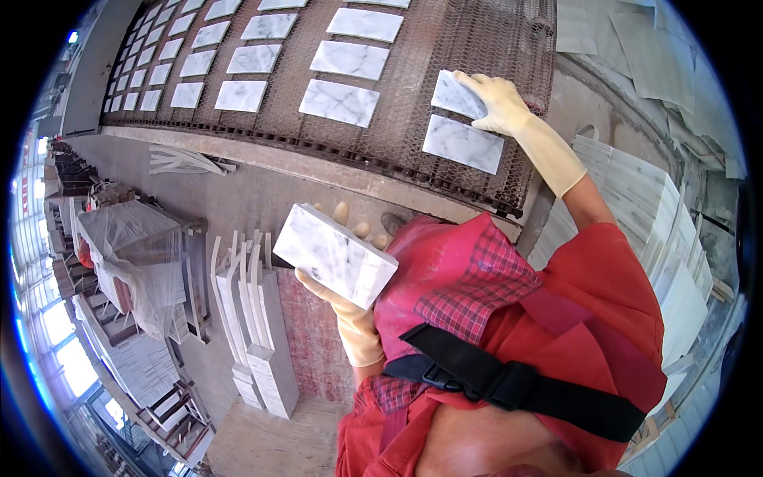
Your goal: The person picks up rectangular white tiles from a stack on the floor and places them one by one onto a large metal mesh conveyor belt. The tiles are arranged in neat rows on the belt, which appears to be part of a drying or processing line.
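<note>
Now right hand [497,102] flat, spread on marble tile [456,94] atop mesh conveyor [445,48]; left hand [350,306] gripping tile stack [334,254].

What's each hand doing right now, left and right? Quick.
Left hand: closed around a stack of white marble tiles.
Right hand: open, fingers flat on a marble tile on the mesh conveyor.

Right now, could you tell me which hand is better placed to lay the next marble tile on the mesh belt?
Right. The right hand is already stretched over the mesh belt, touching a tile there, while the left hand holds the stack of tiles against the chest.
</note>
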Motion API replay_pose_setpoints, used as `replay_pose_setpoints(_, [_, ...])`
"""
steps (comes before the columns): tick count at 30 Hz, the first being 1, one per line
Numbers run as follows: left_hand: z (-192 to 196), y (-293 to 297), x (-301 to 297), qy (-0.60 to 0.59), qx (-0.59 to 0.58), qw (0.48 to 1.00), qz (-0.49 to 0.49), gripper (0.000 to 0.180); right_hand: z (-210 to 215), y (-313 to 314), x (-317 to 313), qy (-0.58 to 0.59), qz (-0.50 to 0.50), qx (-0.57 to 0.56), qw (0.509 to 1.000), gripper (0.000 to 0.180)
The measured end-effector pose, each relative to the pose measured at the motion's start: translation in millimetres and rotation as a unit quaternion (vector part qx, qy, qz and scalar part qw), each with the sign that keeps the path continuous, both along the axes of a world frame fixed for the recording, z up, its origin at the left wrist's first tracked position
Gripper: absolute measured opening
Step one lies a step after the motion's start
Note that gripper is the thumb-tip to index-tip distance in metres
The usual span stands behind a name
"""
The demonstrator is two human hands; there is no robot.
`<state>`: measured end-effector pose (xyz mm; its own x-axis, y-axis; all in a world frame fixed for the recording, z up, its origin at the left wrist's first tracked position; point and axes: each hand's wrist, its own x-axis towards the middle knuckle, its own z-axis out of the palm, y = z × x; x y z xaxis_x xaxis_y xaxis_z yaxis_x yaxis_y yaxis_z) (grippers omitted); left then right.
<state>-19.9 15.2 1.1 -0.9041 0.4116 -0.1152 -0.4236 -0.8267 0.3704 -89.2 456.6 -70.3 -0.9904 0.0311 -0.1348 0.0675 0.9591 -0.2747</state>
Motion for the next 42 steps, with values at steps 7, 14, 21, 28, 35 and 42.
replay_pose_setpoints(7, [1.5, 0.5, 9.9, -0.026, -0.072, 0.996, 0.039, 0.109, 9.0, 12.8, -12.9, -0.021, 0.001, -0.052, 0.998, 0.115])
replay_pose_setpoints(14, [-0.6, 0.9, 15.6, -0.007, -0.033, 0.999, 0.042, 0.103, -0.8, 11.3, -13.1, -0.011, 0.024, -0.012, 1.000, 0.110])
replay_pose_setpoints(21, [0.0, 5.3, 17.1, -0.017, -0.041, 0.998, 0.044, 0.103, 8.2, 26.9, -24.0, 0.023, 0.040, -0.033, 0.998, 0.101])
replay_pose_setpoints(28, [1.8, 11.7, 18.1, -0.025, -0.068, 0.996, 0.042, 0.103, -6.0, 71.7, -69.1, 0.089, -0.009, 0.028, 0.996, 0.091])
replay_pose_setpoints(35, [9.1, 14.3, 20.9, -0.029, -0.196, 0.979, 0.057, 0.102, -6.7, 79.9, -75.2, 0.096, -0.045, 0.022, 0.994, 0.084])
replay_pose_setpoints(42, [-4.1, 17.9, 3.1, -0.033, -0.219, 0.973, 0.061, 0.102, 102.7, -118.6, 3.5, 0.050, 0.123, -0.389, 0.912, 0.085])
